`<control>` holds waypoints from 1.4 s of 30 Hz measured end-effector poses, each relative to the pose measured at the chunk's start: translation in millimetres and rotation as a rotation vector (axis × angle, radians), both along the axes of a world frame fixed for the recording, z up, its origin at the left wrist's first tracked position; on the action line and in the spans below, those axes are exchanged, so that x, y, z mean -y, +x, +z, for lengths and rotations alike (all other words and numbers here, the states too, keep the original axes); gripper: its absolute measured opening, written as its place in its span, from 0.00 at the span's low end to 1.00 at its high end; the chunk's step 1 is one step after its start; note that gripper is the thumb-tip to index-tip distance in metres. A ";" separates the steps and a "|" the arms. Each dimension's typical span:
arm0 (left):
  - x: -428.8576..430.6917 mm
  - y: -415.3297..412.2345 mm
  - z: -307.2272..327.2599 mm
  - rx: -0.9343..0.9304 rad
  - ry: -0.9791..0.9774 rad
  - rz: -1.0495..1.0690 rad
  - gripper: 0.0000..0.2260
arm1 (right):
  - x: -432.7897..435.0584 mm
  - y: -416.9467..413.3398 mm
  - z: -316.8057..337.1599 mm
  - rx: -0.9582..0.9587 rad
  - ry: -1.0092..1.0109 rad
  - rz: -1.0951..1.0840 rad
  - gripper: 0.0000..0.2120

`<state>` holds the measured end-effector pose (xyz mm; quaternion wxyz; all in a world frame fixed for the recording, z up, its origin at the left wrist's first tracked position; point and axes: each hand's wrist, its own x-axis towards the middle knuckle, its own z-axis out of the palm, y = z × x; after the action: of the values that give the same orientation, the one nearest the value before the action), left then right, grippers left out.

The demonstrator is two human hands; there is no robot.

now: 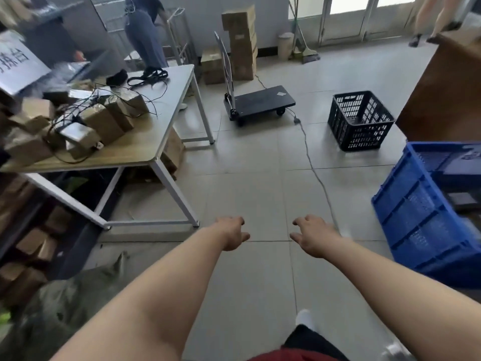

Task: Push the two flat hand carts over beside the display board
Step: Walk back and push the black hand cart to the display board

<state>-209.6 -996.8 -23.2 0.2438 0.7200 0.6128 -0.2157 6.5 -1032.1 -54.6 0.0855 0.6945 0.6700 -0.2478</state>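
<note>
One flat hand cart [263, 101] with a black deck and an upright metal handle [226, 66] stands on the tiled floor ahead, beyond the table's far corner. Its deck carries nothing. A second cart and the display board are not visible. My left hand [232, 233] and my right hand [311, 235] are stretched out in front of me over the floor, well short of the cart. Both hold nothing, with fingers loosely curled and apart.
A table [145, 142] heaped with parcels and cables stands at left. A grey cable [311, 165] runs across the floor from the cart. A black crate [360, 121] and a blue crate [426, 217] sit at right. Stacked cartons [242, 43] stand behind the cart, with people further back.
</note>
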 end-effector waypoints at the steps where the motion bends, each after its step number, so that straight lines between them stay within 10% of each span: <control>1: -24.9 8.5 3.0 0.006 0.012 -0.005 0.25 | -28.1 7.3 3.5 0.008 0.008 0.014 0.24; 42: -1029.1 -10.0 46.9 0.138 0.193 0.095 0.25 | -1050.3 -12.2 43.7 -0.079 0.171 0.001 0.23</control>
<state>-219.6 32.3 23.7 0.2247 0.7235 0.6459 -0.0939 -5.7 18.2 -10.9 -0.0005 0.6887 0.6919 -0.2168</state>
